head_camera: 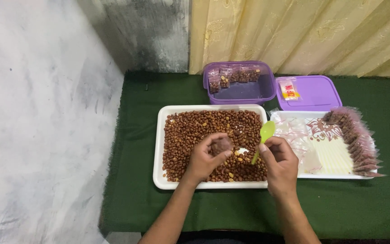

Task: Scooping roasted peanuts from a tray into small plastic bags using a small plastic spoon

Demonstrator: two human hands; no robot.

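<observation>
While the left hand (206,158) pinches a small filled packet (222,145) over the peanut tray (161,149), right hand (278,160) fingers close around a green spoon (264,135).

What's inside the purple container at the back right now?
The purple container holds a row of small filled packets leaning along its back wall. The front of its floor shows bare; its near wall hides the lowest front edge.
</observation>
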